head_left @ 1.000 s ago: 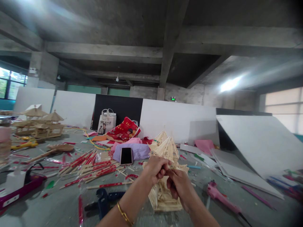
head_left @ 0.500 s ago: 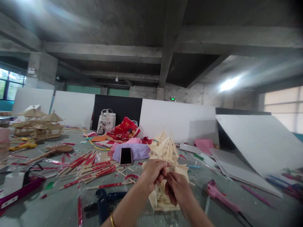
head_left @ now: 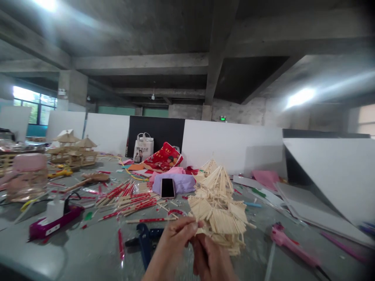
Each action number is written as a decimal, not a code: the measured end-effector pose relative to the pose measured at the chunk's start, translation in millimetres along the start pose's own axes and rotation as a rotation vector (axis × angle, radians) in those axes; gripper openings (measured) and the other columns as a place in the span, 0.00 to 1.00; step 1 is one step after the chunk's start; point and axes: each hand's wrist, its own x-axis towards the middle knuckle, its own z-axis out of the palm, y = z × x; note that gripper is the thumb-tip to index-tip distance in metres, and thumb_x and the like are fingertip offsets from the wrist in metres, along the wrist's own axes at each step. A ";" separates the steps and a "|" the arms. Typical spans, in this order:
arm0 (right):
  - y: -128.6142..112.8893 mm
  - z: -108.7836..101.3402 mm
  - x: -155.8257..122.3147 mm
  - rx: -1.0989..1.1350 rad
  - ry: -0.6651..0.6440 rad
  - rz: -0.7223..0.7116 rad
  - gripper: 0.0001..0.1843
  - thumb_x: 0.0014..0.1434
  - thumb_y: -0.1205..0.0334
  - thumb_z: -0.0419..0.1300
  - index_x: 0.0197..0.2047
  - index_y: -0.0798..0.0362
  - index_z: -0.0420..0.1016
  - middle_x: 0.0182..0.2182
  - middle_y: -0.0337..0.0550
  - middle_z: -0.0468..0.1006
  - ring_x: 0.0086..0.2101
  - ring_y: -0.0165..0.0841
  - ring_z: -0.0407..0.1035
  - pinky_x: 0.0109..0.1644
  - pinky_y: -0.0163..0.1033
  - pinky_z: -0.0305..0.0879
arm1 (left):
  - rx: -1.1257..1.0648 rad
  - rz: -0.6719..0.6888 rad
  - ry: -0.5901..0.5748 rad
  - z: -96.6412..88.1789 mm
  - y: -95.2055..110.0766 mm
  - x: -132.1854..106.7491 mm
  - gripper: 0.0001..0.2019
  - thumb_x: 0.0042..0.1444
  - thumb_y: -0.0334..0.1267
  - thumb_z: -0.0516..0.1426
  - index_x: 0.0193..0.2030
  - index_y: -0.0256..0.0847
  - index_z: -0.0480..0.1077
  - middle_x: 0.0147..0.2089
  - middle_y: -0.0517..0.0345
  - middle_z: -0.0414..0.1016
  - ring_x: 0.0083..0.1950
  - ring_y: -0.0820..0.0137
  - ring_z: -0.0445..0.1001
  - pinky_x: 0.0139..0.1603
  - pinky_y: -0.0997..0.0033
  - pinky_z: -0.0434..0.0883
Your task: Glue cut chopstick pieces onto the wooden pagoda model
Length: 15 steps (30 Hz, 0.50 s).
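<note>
My left hand [head_left: 177, 236] is closed in a pinch in front of the wooden model's left side. Close beside it, my right hand [head_left: 212, 255] has its fingers bent together. A small pale wooden piece [head_left: 201, 231] shows between the two sets of fingertips; its full shape is hidden. Just behind them stands a tiered pavilion model [head_left: 218, 208] built from thin pale sticks, with pointed roofs. To the left of my left hand lies a dark blue cutter tool [head_left: 144, 244]. My fingers cover part of the model's lower left.
Red-wrapped sticks [head_left: 131, 201] lie loose at left, near a phone [head_left: 167, 188] and purple cloth [head_left: 186, 182]. A pink glue gun [head_left: 293, 246] is on the right, a purple tool [head_left: 55, 222] on the left. Finished pavilion models [head_left: 74, 150] stand far left; white boards [head_left: 331, 175] lean at right.
Both hands have come down and toward me, away from the model's middle, exposing its lower roof. The view has turned left, so the table's things appear farther right.
</note>
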 end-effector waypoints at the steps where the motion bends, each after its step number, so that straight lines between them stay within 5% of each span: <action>1: -1.1 8.4 0.8 -0.024 -0.006 -0.011 0.21 0.59 0.53 0.42 0.32 0.54 0.71 0.13 0.40 0.69 0.16 0.29 0.63 0.21 0.31 0.55 | -0.035 0.007 0.057 -8.4 -1.5 -2.7 0.11 0.41 0.42 0.60 0.28 0.36 0.74 0.22 0.61 0.67 0.26 0.77 0.61 0.28 0.79 0.60; 4: -4.7 31.1 2.7 -0.087 -0.061 -0.041 0.17 0.57 0.56 0.45 0.33 0.52 0.73 0.19 0.42 0.74 0.19 0.30 0.66 0.22 0.32 0.55 | -0.158 -0.005 0.148 -38.5 -6.6 -4.2 0.11 0.41 0.44 0.61 0.28 0.38 0.74 0.27 0.59 0.71 0.30 0.74 0.66 0.33 0.78 0.63; 10: -11.1 53.4 15.9 -0.336 -0.287 -0.041 0.14 0.54 0.59 0.47 0.34 0.51 0.74 0.28 0.45 0.77 0.28 0.37 0.71 0.30 0.36 0.62 | -0.301 -0.188 0.154 -114.0 -11.5 9.8 0.12 0.45 0.41 0.60 0.35 0.35 0.72 0.31 0.56 0.73 0.30 0.76 0.70 0.33 0.77 0.67; 15: -24.4 66.4 42.7 -0.599 -0.381 -0.129 0.26 0.51 0.51 0.52 0.47 0.63 0.70 0.45 0.63 0.70 0.46 0.53 0.62 0.49 0.55 0.56 | -0.192 -0.209 0.197 -155.0 -8.2 15.2 0.13 0.47 0.42 0.58 0.37 0.36 0.70 0.25 0.60 0.71 0.22 0.80 0.66 0.24 0.81 0.64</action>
